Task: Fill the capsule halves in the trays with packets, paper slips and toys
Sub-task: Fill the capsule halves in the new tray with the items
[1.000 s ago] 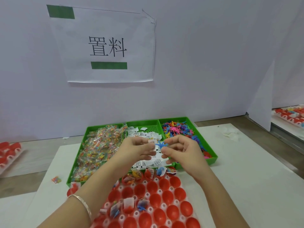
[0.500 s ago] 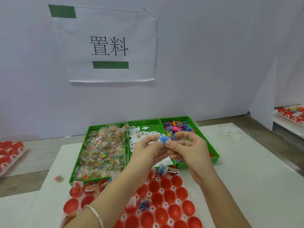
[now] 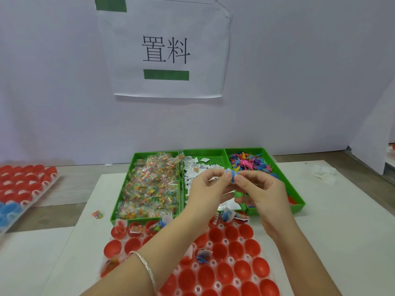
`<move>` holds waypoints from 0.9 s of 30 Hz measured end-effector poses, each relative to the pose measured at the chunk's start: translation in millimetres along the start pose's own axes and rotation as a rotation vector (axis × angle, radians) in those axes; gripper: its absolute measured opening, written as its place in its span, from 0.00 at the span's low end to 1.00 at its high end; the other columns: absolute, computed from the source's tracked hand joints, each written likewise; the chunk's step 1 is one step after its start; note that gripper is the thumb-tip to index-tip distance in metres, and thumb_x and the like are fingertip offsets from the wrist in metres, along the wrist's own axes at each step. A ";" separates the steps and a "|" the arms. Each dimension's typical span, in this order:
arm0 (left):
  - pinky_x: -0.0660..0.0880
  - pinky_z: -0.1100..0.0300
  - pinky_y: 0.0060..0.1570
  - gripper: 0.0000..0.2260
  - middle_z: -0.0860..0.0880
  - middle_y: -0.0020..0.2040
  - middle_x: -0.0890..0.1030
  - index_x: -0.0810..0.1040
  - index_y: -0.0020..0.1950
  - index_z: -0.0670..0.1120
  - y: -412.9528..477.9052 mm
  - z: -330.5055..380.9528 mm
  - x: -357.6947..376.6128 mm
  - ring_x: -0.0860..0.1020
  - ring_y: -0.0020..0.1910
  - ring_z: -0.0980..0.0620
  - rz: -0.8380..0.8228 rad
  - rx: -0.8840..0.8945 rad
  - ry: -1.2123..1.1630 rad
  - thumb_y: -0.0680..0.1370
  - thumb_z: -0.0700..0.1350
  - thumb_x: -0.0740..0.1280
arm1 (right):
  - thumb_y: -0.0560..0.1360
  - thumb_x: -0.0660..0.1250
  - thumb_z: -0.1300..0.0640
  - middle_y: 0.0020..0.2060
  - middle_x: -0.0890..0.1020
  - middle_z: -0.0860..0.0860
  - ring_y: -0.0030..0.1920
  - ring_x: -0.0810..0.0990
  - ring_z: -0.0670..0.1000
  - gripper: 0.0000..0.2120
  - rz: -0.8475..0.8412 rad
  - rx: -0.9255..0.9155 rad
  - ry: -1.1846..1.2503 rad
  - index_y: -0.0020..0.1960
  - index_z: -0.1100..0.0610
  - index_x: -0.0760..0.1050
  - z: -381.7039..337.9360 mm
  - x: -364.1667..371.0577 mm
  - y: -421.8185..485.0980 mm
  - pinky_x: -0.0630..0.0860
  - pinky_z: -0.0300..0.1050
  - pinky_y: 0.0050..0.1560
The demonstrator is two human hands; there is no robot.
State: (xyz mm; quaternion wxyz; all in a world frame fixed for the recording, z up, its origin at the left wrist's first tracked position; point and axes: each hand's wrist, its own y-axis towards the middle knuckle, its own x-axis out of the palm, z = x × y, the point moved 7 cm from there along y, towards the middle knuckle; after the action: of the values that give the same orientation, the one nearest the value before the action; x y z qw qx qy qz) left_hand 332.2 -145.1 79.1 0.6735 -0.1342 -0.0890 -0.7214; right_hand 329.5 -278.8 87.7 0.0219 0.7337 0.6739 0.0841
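Green bins: three side by side at the far end of the table, holding packets, paper slips and toys, left to right.
Red capsule halves: seated in a white tray just in front of the bins; back-row cups hold items.
Surroundings: sign on the wall; loose packet left of the bins; second tray far left.
Obstruction: left forearm crosses the tray, hiding several cups.
Hands: left hand and right hand raised together, jointly pinching one blue toy above the slip bin.

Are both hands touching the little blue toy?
Touching. In the head view, the left hand and the right hand pinch the blue toy from either side, with no gap showing.
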 end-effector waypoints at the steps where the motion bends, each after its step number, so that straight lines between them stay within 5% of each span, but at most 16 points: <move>1: 0.81 0.61 0.44 0.02 0.50 0.42 0.85 0.81 0.46 0.48 2.5 3.6 -2.7 0.84 0.44 0.52 -0.018 0.031 0.103 0.78 0.43 0.69 | 0.73 0.72 0.61 0.39 0.85 0.53 0.40 0.85 0.51 0.04 -0.002 -0.015 -0.002 0.43 0.53 0.83 -1.0 1.0 -0.4 0.79 0.41 0.30; 5: 0.79 0.63 0.45 0.09 0.59 0.54 0.81 0.80 0.57 0.56 24.6 34.4 -38.0 0.80 0.49 0.56 0.012 0.280 0.892 0.78 0.46 0.66 | 0.73 0.71 0.62 0.37 0.85 0.55 0.36 0.86 0.54 0.03 0.034 -0.061 -0.003 0.47 0.57 0.80 -6.1 -3.5 1.0 0.77 0.40 0.24; 8: 0.76 0.54 0.56 0.13 0.48 0.60 0.78 0.76 0.64 0.47 50.1 42.5 -92.6 0.77 0.56 0.49 0.106 0.186 1.555 0.79 0.42 0.63 | 0.71 0.73 0.62 0.35 0.85 0.56 0.33 0.85 0.55 0.05 0.091 -0.084 0.075 0.46 0.59 0.80 -11.0 -11.8 2.4 0.76 0.40 0.23; 11: 0.77 0.53 0.52 0.11 0.46 0.53 0.80 0.77 0.56 0.44 58.8 29.8 -133.6 0.78 0.50 0.48 0.090 -0.055 1.763 0.79 0.49 0.67 | 0.65 0.74 0.55 0.36 0.85 0.57 0.33 0.85 0.56 0.12 0.096 -0.103 0.128 0.46 0.59 0.81 -15.2 -13.5 4.0 0.76 0.39 0.23; 14: 0.79 0.54 0.47 0.08 0.46 0.48 0.82 0.79 0.53 0.42 61.4 26.0 -136.4 0.80 0.46 0.48 0.042 -0.063 1.833 0.79 0.45 0.67 | 0.65 0.74 0.53 0.36 0.85 0.57 0.33 0.85 0.55 0.13 0.101 -0.108 0.130 0.47 0.58 0.80 -14.7 -13.5 5.4 0.76 0.39 0.23; 19: 0.78 0.54 0.51 0.06 0.44 0.51 0.83 0.82 0.49 0.42 60.3 45.4 -141.7 0.81 0.49 0.46 0.156 0.064 1.608 0.78 0.39 0.66 | 0.69 0.74 0.58 0.35 0.85 0.56 0.32 0.85 0.54 0.07 0.071 -0.107 0.115 0.46 0.57 0.81 -13.3 -9.1 3.9 0.76 0.39 0.24; 22: 0.77 0.59 0.41 0.04 0.48 0.47 0.82 0.81 0.47 0.48 48.5 60.7 -138.8 0.80 0.40 0.51 0.256 0.159 1.244 0.78 0.41 0.67 | 0.68 0.73 0.57 0.36 0.85 0.55 0.32 0.84 0.54 0.08 0.023 -0.097 0.104 0.47 0.57 0.81 -13.3 -1.9 1.1 0.76 0.39 0.25; 27: 0.80 0.60 0.34 0.03 0.48 0.38 0.83 0.80 0.46 0.46 18.0 52.8 -104.6 0.83 0.37 0.50 0.145 0.096 0.672 0.76 0.38 0.70 | 0.72 0.71 0.59 0.36 0.85 0.51 0.33 0.83 0.50 0.05 -0.095 -0.063 0.051 0.48 0.55 0.80 -8.8 18.6 -4.0 0.78 0.40 0.26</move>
State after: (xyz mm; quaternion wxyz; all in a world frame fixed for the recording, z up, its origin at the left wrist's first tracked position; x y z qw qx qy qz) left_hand 360.0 -30.9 95.4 0.7202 0.1367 0.1139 -0.6706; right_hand 325.6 -260.7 97.6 0.0319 0.6974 0.7053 0.1229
